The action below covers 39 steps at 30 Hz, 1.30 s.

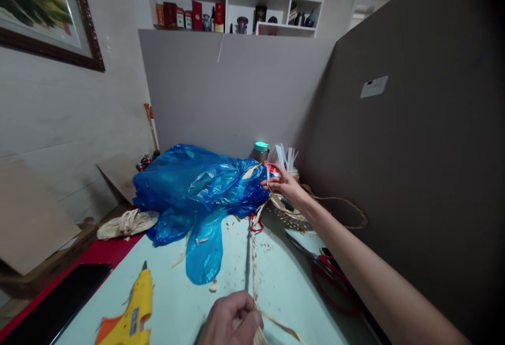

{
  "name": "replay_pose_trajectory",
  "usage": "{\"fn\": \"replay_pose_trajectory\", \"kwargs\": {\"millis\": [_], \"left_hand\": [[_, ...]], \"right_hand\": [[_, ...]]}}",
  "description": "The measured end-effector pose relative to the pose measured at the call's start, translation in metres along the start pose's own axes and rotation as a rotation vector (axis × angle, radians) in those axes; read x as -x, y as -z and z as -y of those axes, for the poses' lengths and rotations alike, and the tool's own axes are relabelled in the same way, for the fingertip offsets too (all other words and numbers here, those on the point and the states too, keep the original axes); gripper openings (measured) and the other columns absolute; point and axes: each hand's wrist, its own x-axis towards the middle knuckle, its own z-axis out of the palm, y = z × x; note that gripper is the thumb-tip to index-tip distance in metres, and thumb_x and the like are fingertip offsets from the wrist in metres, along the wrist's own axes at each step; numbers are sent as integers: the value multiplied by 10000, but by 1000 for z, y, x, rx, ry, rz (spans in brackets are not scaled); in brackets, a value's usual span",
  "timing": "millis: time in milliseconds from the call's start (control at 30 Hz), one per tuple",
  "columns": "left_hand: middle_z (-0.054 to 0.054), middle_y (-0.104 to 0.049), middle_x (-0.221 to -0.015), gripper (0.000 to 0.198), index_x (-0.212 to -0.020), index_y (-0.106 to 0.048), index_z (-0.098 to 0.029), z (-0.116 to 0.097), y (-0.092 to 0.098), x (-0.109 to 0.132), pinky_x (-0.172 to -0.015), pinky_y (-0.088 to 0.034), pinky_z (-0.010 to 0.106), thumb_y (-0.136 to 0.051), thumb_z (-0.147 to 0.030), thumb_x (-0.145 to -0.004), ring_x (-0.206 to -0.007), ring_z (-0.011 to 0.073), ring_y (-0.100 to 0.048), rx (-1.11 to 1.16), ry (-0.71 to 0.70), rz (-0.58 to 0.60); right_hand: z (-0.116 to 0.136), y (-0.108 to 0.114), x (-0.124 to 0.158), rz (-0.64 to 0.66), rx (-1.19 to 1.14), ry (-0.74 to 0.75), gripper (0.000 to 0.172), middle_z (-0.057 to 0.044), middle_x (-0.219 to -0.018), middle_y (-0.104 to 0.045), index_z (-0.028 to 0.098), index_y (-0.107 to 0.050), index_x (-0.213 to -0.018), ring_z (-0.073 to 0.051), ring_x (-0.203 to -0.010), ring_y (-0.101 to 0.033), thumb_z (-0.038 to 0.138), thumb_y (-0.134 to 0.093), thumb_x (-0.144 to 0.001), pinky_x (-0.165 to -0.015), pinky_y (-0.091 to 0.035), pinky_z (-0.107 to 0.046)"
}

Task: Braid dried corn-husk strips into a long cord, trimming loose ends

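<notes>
While the left hand [231,320] pinches the pale braid [254,263] at its near part, grip closed on it, the right hand [287,186] has its grip on a pale strand [269,178], right of the blue bag [181,182]. Braid runs over the table [173,292] from the bag's right end toward the person. Glue gun [136,303]: bag's near side, leftish. Scissors [315,255]: right of bag, nearer. Fibre bundle [127,224]: just left of bag.

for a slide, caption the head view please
Left hand grips a braided cord; right hand handles a pale strand near a blue plastic bag.
</notes>
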Motion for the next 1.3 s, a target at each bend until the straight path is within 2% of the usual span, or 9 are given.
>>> {"fn": "replay_pose_trajectory", "kwargs": {"millis": [100,267,367,433,567,700,833,1067,1300], "left_hand": [[-29,-365,-613,277,-631,-446,-177,-2,1,3,-598,-282,248,-519,-427,-724,-626,130,-354,11,-61,-11],[-45,-320,-588,305,-621,-456,-171,-2,0,5,-548,-249,232,-552,-436,-736,-585,108,-309,81,-74,-12],[-69,-329,-504,297,-652,-480,-170,-3,-2,6,-486,-224,218,-564,-436,-755,-489,84,-292,160,-32,10],[-84,-344,-416,275,-687,-515,-167,-3,-3,7,-445,-212,214,-551,-421,-785,-401,71,-266,170,12,20],[-77,-394,-344,261,-761,-598,-129,-4,-5,9,-473,-291,209,-529,-370,-836,-338,56,-282,186,14,7],[-84,-376,-397,253,-793,-609,-117,-2,-7,12,-490,-281,194,-541,-353,-854,-379,41,-276,301,-13,25],[-76,-368,-495,228,-812,-595,-128,-1,-8,15,-454,-173,193,-569,-353,-845,-432,38,-255,382,-17,48],[-90,-342,-468,211,-788,-582,-142,-5,-7,17,-480,-197,189,-592,-346,-840,-428,32,-236,405,13,48],[-84,-378,-467,173,-825,-619,-120,-4,-7,16,-488,-222,178,-596,-291,-841,-423,22,-239,439,-1,70]], "right_hand": [[8,-2,23,102,-121,-32,657,-26,-832,-630,198,-381,-1320,-144,-751,-615,141,-558,-690,-662,-465,-246],[19,-14,57,222,-210,-81,214,27,-655,-456,107,-614,-931,-57,-500,-364,245,-546,-781,-449,-270,-183],[24,-24,78,283,-194,-87,338,79,-549,-255,102,-640,-814,-52,-457,-178,415,-523,-868,-427,-130,-200],[29,-29,93,325,-130,-65,389,87,-529,-205,115,-663,-836,-59,-459,-151,469,-511,-886,-435,-115,-209],[40,-35,127,398,72,-24,351,59,-504,-377,140,-690,-876,-66,-470,-315,442,-512,-897,-460,-237,-197],[48,-39,162,410,187,9,260,-18,-740,-635,153,-691,-888,-113,-660,-527,349,-521,-897,-597,-388,-210],[45,-47,191,323,247,-50,239,6,-676,-625,176,-702,-796,-108,-600,-500,330,-538,-879,-536,-353,-207],[35,-59,217,129,263,-111,246,27,-565,-569,192,-714,-791,-87,-469,-413,390,-582,-857,-461,-305,-224],[23,-66,224,-18,491,215,155,-40,-847,-650,219,-710,-886,-165,-782,-569,235,-556,-893,-685,-424,-274]]}}
